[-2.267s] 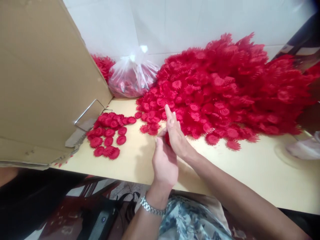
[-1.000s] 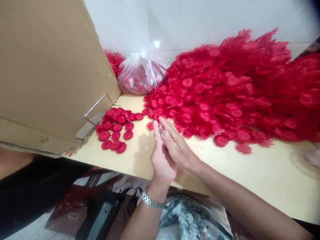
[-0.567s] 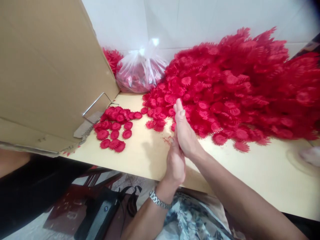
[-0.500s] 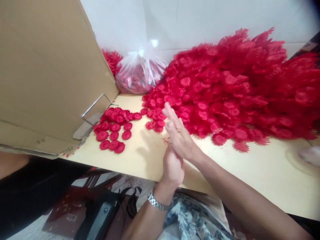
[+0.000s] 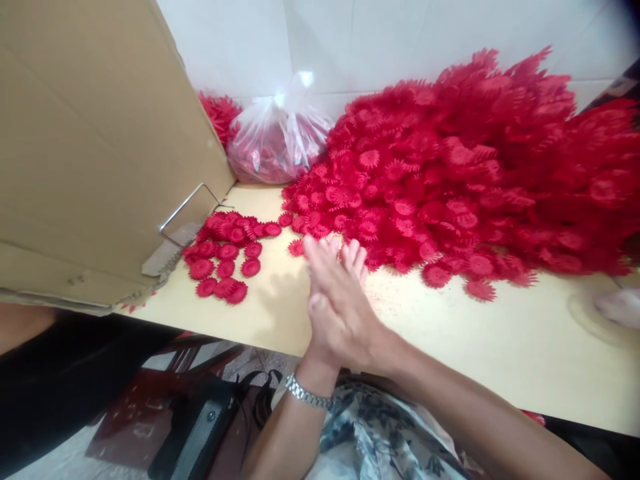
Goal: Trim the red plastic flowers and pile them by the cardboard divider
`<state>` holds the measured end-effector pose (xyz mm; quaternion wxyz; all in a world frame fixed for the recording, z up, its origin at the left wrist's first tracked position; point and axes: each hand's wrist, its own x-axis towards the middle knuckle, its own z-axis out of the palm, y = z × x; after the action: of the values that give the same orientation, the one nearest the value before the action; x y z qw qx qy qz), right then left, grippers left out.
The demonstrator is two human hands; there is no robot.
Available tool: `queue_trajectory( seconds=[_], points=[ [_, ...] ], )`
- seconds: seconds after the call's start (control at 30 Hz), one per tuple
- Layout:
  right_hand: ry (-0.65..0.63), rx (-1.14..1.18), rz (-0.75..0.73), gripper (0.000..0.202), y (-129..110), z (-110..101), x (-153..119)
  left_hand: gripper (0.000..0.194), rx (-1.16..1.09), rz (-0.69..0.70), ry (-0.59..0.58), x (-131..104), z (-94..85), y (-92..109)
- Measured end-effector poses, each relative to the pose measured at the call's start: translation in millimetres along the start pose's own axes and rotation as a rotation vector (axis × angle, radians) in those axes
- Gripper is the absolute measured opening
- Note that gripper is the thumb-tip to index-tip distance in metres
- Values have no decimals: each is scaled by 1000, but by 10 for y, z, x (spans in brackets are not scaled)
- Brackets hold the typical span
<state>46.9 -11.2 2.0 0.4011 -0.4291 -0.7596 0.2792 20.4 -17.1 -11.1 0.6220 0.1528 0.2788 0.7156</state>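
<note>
Palm against palm, my two hands meet over the pale tabletop. My right hand lies across the other with its fingers stretched forward. Beneath it is my left hand, partly covered, with some fingertips showing beyond; a metal watch is on that wrist. Nothing shows between the palms. Just past the fingertips rises a large heap of red toothed discs. A smaller group of red discs lies to the left of my hands.
A cardboard sheet stands at the left, with a bent metal wire by its lower edge. A tied clear plastic bag of red pieces rests against the wall. At the far right another person's hand shows. A black bag is below the table.
My hands have come slightly nearer to me and left. My right hand has slid back over my left, whose fingertips now show beyond it.
</note>
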Motion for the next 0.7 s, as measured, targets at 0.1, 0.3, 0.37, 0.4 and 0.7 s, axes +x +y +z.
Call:
queue_trajectory(
  seconds=[0.1,0.3,0.37,0.4,0.7],
  points=[
    [19,-37,18,63,111,-39,135,47,-17,-71,-78,83,22,56],
    [-34,-169,-45,61,228,-45,137,56,-121,-228,-179,183,-26,280],
    [-36,-154,-43,61,199,-8,36,61,-68,-258,-136,137,-30,260],
    [-42,-127,-51,62,172,12,-21,60,-38,-230,-103,94,-28,225],
    [-31,58,50,68,-77,-4,20,43,38,-26,-103,5,-76,61]
  ],
)
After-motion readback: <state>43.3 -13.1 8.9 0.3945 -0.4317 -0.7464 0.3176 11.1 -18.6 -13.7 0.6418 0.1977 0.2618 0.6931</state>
